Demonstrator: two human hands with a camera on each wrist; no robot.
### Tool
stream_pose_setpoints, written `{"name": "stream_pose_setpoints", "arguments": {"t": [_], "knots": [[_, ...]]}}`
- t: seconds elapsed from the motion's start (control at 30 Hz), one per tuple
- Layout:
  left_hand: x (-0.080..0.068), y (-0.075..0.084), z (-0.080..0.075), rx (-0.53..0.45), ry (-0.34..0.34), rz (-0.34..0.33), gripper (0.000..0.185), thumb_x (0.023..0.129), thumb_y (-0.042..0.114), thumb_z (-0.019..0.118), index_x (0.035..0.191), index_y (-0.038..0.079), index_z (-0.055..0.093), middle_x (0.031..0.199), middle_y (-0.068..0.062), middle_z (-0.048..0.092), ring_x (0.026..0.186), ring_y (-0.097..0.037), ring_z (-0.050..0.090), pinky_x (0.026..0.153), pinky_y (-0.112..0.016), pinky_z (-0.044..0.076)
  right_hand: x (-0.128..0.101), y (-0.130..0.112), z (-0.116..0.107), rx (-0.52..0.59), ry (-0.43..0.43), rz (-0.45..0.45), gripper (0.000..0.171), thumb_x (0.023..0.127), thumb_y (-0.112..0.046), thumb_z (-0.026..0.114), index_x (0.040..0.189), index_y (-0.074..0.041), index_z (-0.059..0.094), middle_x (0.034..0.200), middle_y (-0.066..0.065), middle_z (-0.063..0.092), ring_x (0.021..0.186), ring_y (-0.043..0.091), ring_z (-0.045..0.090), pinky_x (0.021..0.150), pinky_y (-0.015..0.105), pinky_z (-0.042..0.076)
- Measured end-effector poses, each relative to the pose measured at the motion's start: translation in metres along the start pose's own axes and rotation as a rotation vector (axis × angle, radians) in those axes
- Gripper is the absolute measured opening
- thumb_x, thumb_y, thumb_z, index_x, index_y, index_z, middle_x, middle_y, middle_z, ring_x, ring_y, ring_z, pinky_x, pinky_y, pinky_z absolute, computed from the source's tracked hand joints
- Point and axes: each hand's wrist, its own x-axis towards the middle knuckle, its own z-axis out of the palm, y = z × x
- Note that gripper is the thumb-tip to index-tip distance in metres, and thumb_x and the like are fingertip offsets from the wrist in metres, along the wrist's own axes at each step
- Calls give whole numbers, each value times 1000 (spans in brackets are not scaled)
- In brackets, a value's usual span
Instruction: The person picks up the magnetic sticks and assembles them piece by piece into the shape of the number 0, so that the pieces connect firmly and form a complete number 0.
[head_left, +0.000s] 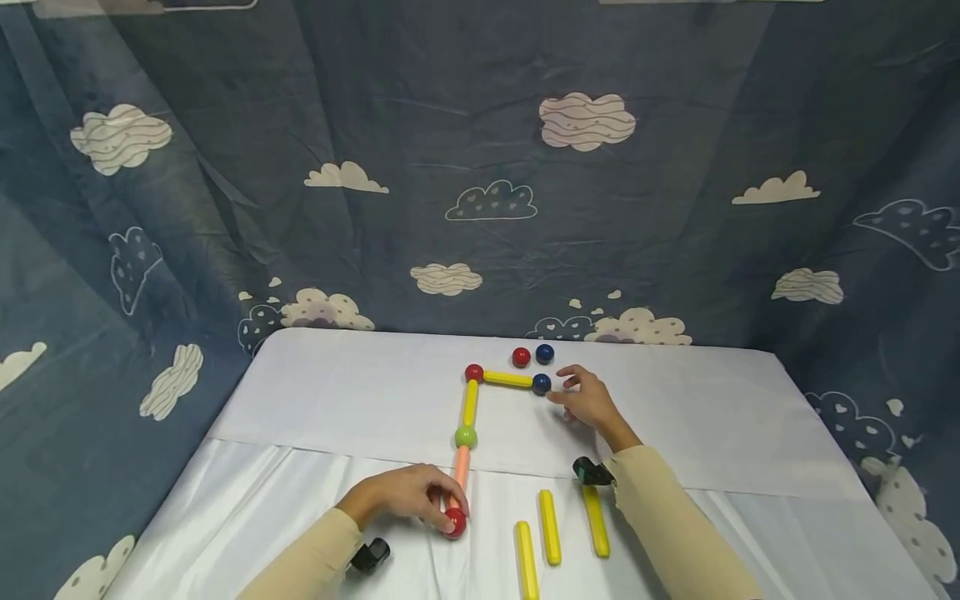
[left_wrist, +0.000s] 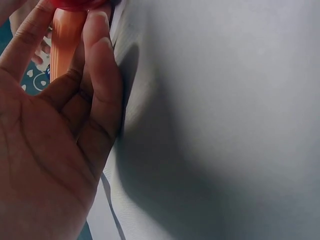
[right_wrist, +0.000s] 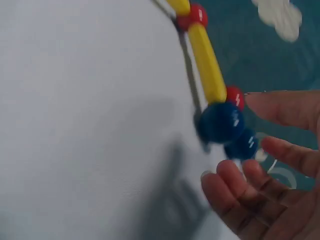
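My left hand (head_left: 408, 496) pinches a red ball (head_left: 454, 523) at the near end of an orange rod (head_left: 462, 468). That rod runs up to a green ball (head_left: 466, 437), from which a yellow rod (head_left: 469, 403) leads on to another red ball (head_left: 474, 373). There the chain bends right along a second yellow rod (head_left: 508, 379) and ends in a blue ball (head_left: 542, 384). Just right of this blue ball is my right hand (head_left: 590, 402), its fingers loosely spread and holding nothing. In the right wrist view, thumb and fingers lie beside the blue ball (right_wrist: 222, 122).
Behind the chain's end sit a loose red ball (head_left: 521, 357) and a loose blue ball (head_left: 545, 354). Three loose yellow rods (head_left: 550, 527) lie at the front, one partly under the right wrist's camera. A cloud-print curtain (head_left: 420, 108) surrounds the white-covered table (head_left: 337, 400).
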Motion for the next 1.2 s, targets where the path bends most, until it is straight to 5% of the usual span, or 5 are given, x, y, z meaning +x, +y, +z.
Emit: {"name": "stream_pose_setpoints", "arguments": {"t": [0.23,0.5,0.87,1.2], "knots": [[1,-1,-1,1,-14,-14,19,79,15,79,94,25,73,81,2,60,66,-8,48,58,-22,37,-52,-6,3,-141,-179,-160,27,84,-15,75,107,-5,64,87,5,58,68,18,53,58,28,47],[2,-5,-5,-11,-27,2,19,79,14,79,95,24,73,81,6,60,65,-7,50,57,-21,40,-101,0,15,-153,-353,-166,27,82,-18,77,101,-7,62,77,3,55,55,16,53,51,28,44],[3,-5,-2,-33,-32,-18,19,79,15,79,94,25,73,80,4,59,65,-9,49,57,-22,39,-128,9,32,-286,-289,-139,43,73,-24,85,102,-7,59,63,1,54,47,12,52,46,25,41],[2,-2,-2,-18,-20,-30,19,79,15,79,93,25,73,80,3,59,66,-10,48,59,-23,37,-130,10,38,-306,-218,-155,38,72,-12,81,102,-4,61,65,0,53,50,12,51,47,25,42]]}}
